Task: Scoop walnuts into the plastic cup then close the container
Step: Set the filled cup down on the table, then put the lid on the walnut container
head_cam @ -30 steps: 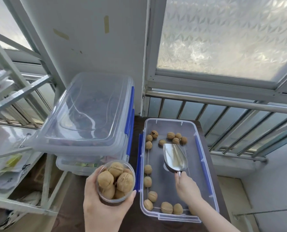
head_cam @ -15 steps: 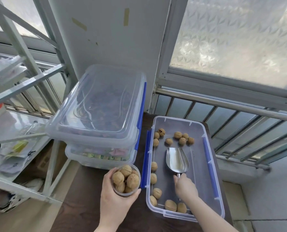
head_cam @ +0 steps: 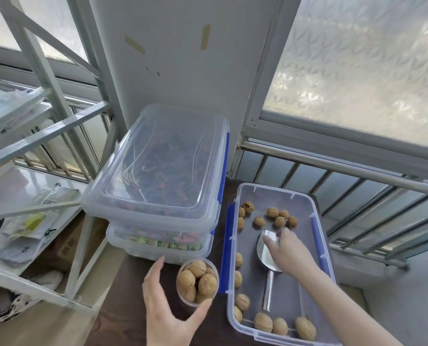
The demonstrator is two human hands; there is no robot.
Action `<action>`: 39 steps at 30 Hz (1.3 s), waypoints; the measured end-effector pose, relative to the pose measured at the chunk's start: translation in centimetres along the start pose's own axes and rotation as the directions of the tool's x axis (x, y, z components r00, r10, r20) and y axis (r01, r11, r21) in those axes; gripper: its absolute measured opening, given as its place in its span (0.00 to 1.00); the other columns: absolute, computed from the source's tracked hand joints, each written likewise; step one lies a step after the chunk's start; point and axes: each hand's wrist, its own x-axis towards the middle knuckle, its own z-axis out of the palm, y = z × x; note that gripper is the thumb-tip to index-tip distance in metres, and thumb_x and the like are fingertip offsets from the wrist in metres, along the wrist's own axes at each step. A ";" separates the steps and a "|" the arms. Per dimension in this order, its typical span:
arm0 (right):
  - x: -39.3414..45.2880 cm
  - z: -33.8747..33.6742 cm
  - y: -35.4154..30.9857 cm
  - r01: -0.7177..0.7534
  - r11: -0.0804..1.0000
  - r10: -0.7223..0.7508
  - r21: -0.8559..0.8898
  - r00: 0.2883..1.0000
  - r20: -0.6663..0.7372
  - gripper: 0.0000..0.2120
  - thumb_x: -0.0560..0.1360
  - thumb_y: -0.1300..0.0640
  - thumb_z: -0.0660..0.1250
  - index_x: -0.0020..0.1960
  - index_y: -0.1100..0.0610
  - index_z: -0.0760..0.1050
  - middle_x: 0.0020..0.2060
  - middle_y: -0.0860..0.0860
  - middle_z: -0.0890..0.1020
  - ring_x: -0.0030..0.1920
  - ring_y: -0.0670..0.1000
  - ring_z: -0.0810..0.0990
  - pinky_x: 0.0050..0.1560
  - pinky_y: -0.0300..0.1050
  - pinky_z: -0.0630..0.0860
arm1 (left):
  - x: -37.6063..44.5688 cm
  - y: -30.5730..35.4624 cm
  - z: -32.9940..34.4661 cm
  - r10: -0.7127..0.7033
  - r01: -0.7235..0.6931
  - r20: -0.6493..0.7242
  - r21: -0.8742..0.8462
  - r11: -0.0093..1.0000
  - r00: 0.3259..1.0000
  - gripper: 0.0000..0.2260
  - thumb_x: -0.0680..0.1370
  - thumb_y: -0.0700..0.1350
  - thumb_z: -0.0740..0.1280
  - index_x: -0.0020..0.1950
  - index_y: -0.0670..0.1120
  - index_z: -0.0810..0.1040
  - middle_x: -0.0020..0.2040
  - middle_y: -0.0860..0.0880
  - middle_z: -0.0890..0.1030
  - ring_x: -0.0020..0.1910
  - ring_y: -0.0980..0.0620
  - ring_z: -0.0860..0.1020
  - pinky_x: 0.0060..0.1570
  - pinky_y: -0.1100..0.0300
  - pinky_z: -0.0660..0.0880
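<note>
The clear plastic cup (head_cam: 198, 280), full of walnuts, stands on the dark table just left of the open walnut container (head_cam: 317, 221). My left hand (head_cam: 165, 318) curves loosely around the cup, with the fingers spread and off its side. Loose walnuts (head_cam: 279, 221) lie along the container's far, left and near edges. A metal scoop (head_cam: 269, 290) rests on the container floor with its handle free. My right hand (head_cam: 290, 253) hovers over the scoop's bowl, fingers stretched out and holding nothing.
Two stacked lidded plastic boxes (head_cam: 158, 166) with blue clips stand behind the cup. A white metal shelf frame (head_cam: 65, 121) holding bags is to the left. A metal window railing (head_cam: 357, 176) runs behind and to the right of the container.
My left hand lowered the cup onto the table and opened around it. My right hand let go of the scoop handle and moved forward over the scoop's bowl.
</note>
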 end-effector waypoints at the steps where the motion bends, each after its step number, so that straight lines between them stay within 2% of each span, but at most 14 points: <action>1: -0.2 -1.0 -1.8 0.071 0.987 -0.067 0.146 0.997 -0.033 0.24 0.78 0.44 0.59 0.65 0.60 0.69 0.60 0.57 0.77 0.59 0.57 0.76 0.54 0.47 0.73 | 0.9 1.3 -1.2 0.021 -0.025 -0.072 -0.057 0.998 0.997 0.46 0.60 0.61 0.74 0.72 0.43 0.64 0.68 0.46 0.68 0.69 0.50 0.67 0.70 0.67 0.58; 4: -1.6 -3.1 -7.9 0.202 0.828 -0.181 0.523 0.979 -0.091 0.24 0.78 0.45 0.60 0.69 0.56 0.66 0.63 0.51 0.76 0.61 0.51 0.75 0.61 0.48 0.74 | 6.0 4.6 -5.0 0.045 -0.101 -0.328 -0.156 0.983 0.943 0.30 0.73 0.57 0.65 0.72 0.46 0.63 0.70 0.45 0.67 0.71 0.53 0.65 0.71 0.65 0.58; 7: -2.5 -3.0 -13.1 0.225 0.715 -0.235 0.661 0.969 -0.076 0.27 0.77 0.42 0.59 0.71 0.55 0.63 0.64 0.48 0.74 0.62 0.50 0.74 0.62 0.48 0.71 | 13.0 5.7 -8.5 -0.034 0.022 -0.440 -0.032 0.999 0.897 0.25 0.78 0.48 0.63 0.73 0.44 0.63 0.72 0.44 0.67 0.71 0.49 0.65 0.69 0.63 0.60; 11: -3.3 -1.8 -16.5 0.178 0.713 -0.221 0.678 0.975 -0.023 0.28 0.76 0.43 0.63 0.68 0.58 0.61 0.58 0.53 0.72 0.55 0.48 0.70 0.54 0.44 0.69 | 18.9 4.6 -10.1 -0.314 0.320 -0.144 0.021 0.947 0.939 0.26 0.79 0.51 0.64 0.74 0.44 0.64 0.73 0.45 0.69 0.72 0.45 0.67 0.68 0.49 0.63; 13: -3.4 -1.1 -17.0 0.169 0.738 -0.188 0.654 0.981 -0.042 0.31 0.75 0.44 0.65 0.69 0.59 0.60 0.63 0.57 0.71 0.61 0.54 0.71 0.59 0.50 0.72 | 20.0 4.1 -10.2 -0.375 0.378 -0.065 0.041 0.925 0.925 0.24 0.77 0.51 0.67 0.71 0.44 0.70 0.70 0.44 0.74 0.68 0.44 0.71 0.65 0.48 0.67; 18: -3.5 -0.3 -17.1 0.175 0.707 -0.187 0.685 0.981 -0.058 0.36 0.74 0.46 0.66 0.74 0.58 0.54 0.74 0.56 0.63 0.74 0.56 0.61 0.73 0.57 0.63 | 19.7 4.3 -10.7 -0.351 0.355 -0.095 0.037 0.934 0.932 0.23 0.74 0.46 0.71 0.69 0.44 0.74 0.67 0.45 0.76 0.65 0.46 0.73 0.63 0.51 0.69; 20: -3.5 -0.5 -16.8 0.161 0.660 -0.188 0.734 0.981 -0.046 0.37 0.76 0.49 0.66 0.77 0.55 0.50 0.76 0.52 0.60 0.75 0.53 0.59 0.76 0.55 0.60 | 19.4 4.7 -10.8 -0.326 0.330 -0.092 0.035 0.943 0.941 0.23 0.74 0.44 0.72 0.68 0.45 0.74 0.66 0.46 0.77 0.63 0.50 0.73 0.63 0.54 0.69; 24: -3.3 -1.3 -15.8 0.136 0.597 -0.169 0.791 0.985 -0.042 0.34 0.76 0.54 0.66 0.76 0.53 0.53 0.72 0.50 0.67 0.70 0.51 0.68 0.72 0.50 0.67 | 19.5 6.1 -10.8 -0.307 0.308 -0.032 0.062 0.949 0.951 0.23 0.73 0.39 0.72 0.68 0.45 0.75 0.66 0.48 0.78 0.65 0.50 0.74 0.67 0.50 0.69; 26: -3.9 -2.0 -15.4 0.167 0.565 -0.190 0.808 0.979 -0.069 0.34 0.77 0.56 0.66 0.77 0.53 0.53 0.73 0.48 0.65 0.72 0.49 0.65 0.71 0.43 0.61 | 19.2 7.2 -10.9 -0.315 0.314 0.008 0.042 0.949 0.949 0.24 0.74 0.37 0.72 0.69 0.44 0.74 0.67 0.48 0.77 0.64 0.51 0.73 0.64 0.55 0.68; 29: -5.1 -3.9 -14.0 0.263 0.546 -0.217 0.795 0.961 -0.169 0.35 0.77 0.55 0.66 0.77 0.53 0.51 0.76 0.46 0.59 0.75 0.45 0.57 0.71 0.38 0.54 | 17.7 9.8 -10.6 -0.285 0.285 -0.008 0.008 0.959 0.959 0.24 0.73 0.37 0.72 0.69 0.45 0.73 0.66 0.48 0.77 0.65 0.50 0.74 0.65 0.53 0.68; 32: -6.5 -6.6 -9.5 0.348 0.515 -0.217 0.784 0.937 -0.274 0.34 0.76 0.58 0.67 0.76 0.53 0.54 0.74 0.44 0.63 0.74 0.42 0.60 0.72 0.37 0.56 | 14.1 13.2 -8.2 -0.184 0.177 -0.047 -0.133 0.975 0.982 0.26 0.72 0.36 0.73 0.68 0.48 0.74 0.61 0.51 0.80 0.62 0.52 0.77 0.65 0.51 0.70; 34: -7.4 -8.2 -4.7 0.364 0.494 -0.132 0.790 0.929 -0.346 0.31 0.75 0.60 0.68 0.74 0.50 0.61 0.70 0.42 0.69 0.68 0.36 0.68 0.70 0.32 0.64 | 10.3 14.5 -4.9 -0.136 0.123 -0.049 -0.205 0.971 0.989 0.27 0.72 0.34 0.73 0.68 0.49 0.74 0.60 0.54 0.79 0.61 0.57 0.77 0.64 0.56 0.71; 36: -8.0 -8.6 0.5 0.344 0.497 -0.019 0.796 0.922 -0.387 0.28 0.74 0.61 0.68 0.71 0.49 0.65 0.65 0.40 0.73 0.59 0.27 0.72 0.59 0.20 0.67 | 6.5 14.3 -0.5 -0.113 0.105 -0.028 -0.196 0.975 0.993 0.28 0.71 0.33 0.74 0.67 0.50 0.74 0.60 0.58 0.79 0.60 0.62 0.77 0.64 0.66 0.70; 39: -8.3 -6.6 8.0 0.230 0.523 0.131 0.821 0.930 -0.344 0.27 0.73 0.65 0.69 0.70 0.54 0.69 0.65 0.47 0.77 0.50 0.22 0.74 0.50 0.15 0.68 | 1.9 12.2 5.1 -0.074 0.077 0.026 -0.122 0.990 0.997 0.26 0.68 0.40 0.74 0.62 0.58 0.74 0.55 0.73 0.78 0.58 0.71 0.75 0.57 0.81 0.67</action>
